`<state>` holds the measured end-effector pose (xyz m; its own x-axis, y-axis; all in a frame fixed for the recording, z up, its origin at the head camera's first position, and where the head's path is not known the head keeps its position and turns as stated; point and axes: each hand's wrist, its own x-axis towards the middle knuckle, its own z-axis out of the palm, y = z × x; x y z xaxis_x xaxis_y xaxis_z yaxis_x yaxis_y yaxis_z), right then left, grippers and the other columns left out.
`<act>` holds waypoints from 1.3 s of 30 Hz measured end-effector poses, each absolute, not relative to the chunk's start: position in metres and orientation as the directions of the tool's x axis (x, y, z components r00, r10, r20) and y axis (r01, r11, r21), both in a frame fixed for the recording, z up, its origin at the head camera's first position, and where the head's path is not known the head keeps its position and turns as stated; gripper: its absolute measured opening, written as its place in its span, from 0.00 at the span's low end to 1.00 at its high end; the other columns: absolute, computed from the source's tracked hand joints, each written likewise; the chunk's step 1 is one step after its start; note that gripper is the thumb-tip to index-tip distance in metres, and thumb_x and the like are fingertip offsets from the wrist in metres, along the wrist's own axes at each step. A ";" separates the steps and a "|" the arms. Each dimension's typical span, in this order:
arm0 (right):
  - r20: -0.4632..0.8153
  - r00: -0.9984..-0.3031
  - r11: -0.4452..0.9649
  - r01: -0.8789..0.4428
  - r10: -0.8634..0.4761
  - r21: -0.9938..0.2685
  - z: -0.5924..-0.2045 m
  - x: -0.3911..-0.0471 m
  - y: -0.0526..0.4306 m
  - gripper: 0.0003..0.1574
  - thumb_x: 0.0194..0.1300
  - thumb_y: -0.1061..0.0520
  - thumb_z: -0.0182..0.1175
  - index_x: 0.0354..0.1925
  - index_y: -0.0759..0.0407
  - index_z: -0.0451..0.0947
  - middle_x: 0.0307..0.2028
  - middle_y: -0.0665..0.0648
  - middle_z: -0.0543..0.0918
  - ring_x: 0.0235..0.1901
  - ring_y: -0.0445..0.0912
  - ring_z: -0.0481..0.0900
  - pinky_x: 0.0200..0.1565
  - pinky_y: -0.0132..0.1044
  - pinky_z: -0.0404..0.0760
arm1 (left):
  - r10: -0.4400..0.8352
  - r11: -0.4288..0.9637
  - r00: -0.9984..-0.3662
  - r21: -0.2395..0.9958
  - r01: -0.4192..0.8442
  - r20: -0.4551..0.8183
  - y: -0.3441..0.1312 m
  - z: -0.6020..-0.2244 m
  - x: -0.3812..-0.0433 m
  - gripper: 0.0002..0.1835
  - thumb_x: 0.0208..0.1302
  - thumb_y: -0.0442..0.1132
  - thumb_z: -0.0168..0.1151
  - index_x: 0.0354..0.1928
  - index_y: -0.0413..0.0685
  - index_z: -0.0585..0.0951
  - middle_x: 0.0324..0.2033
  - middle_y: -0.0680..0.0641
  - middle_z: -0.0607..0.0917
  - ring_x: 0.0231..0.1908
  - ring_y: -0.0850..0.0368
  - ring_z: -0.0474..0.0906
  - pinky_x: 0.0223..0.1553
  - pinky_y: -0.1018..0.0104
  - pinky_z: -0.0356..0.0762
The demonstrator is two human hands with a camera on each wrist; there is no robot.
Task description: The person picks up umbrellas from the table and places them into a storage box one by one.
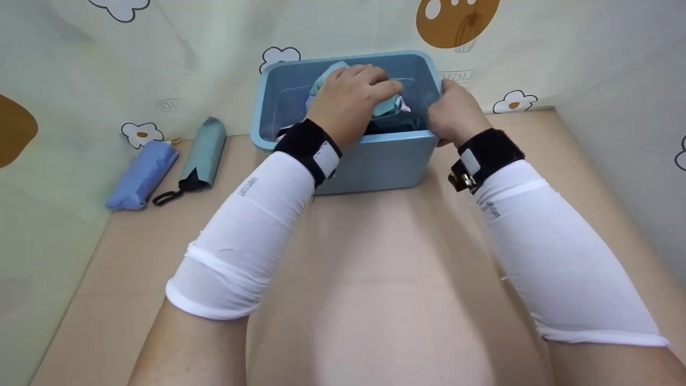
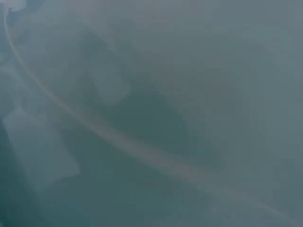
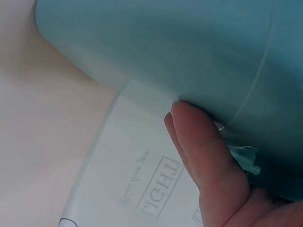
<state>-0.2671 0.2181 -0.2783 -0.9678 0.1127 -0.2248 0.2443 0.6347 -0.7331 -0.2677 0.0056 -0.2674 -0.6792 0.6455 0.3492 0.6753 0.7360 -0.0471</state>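
Note:
A blue plastic bin stands against the back wall, with several cloth-like things inside. Reaching over its front rim, my left hand holds a teal bundle, which looks like a folded umbrella; the palm and fingers hide most of it. My right hand grips the bin's right rim, and in the right wrist view its fingers lie against the outer wall. The left wrist view is a blurred, close grey-green surface, with neither hand nor object clear in it.
Left of the bin, a folded blue umbrella and a folded teal umbrella with a black strap lie on the beige surface. A patterned curtain-like wall rises close behind the bin.

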 end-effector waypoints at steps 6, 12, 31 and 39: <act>-0.236 -0.965 0.630 0.254 0.114 -0.734 -0.278 -0.267 0.217 0.44 0.76 0.64 0.41 0.85 0.53 0.43 0.76 0.64 0.67 0.66 0.59 0.74 0.47 0.52 0.90 | 0.637 0.756 -0.740 0.011 0.654 0.218 0.015 -0.264 -0.270 0.29 0.80 0.29 0.53 0.72 0.70 0.77 0.69 0.49 0.79 0.70 0.50 0.76 0.73 0.56 0.71; -0.239 -0.965 0.629 0.252 0.106 -0.736 -0.279 -0.267 0.218 0.43 0.77 0.63 0.41 0.85 0.54 0.45 0.76 0.64 0.67 0.67 0.59 0.73 0.48 0.53 0.90 | 0.593 0.793 -0.797 0.087 0.602 0.110 0.015 -0.264 -0.272 0.32 0.79 0.27 0.52 0.72 0.74 0.76 0.70 0.49 0.78 0.69 0.51 0.77 0.69 0.57 0.76; -0.234 -0.966 0.644 0.251 0.114 -0.723 -0.277 -0.270 0.217 0.44 0.75 0.65 0.39 0.85 0.55 0.44 0.79 0.65 0.63 0.69 0.60 0.71 0.44 0.52 0.90 | 0.547 0.799 -0.836 0.324 0.507 -0.040 0.004 -0.266 -0.281 0.26 0.80 0.32 0.47 0.64 0.71 0.84 0.64 0.60 0.85 0.65 0.61 0.78 0.69 0.67 0.71; -0.248 -0.962 0.630 0.263 0.114 -0.730 -0.277 -0.270 0.217 0.45 0.75 0.65 0.40 0.85 0.54 0.42 0.80 0.63 0.61 0.69 0.60 0.70 0.49 0.55 0.89 | 0.552 0.811 -0.827 0.303 0.501 -0.109 0.003 -0.268 -0.284 0.23 0.80 0.38 0.46 0.66 0.64 0.83 0.64 0.55 0.85 0.63 0.55 0.78 0.69 0.60 0.72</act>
<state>-0.2699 0.2173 -0.2769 -0.9620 0.1136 -0.2482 0.2628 0.6304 -0.7304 -0.2835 0.0035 -0.2682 -0.8269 0.5516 -0.1093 0.5008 0.8109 0.3027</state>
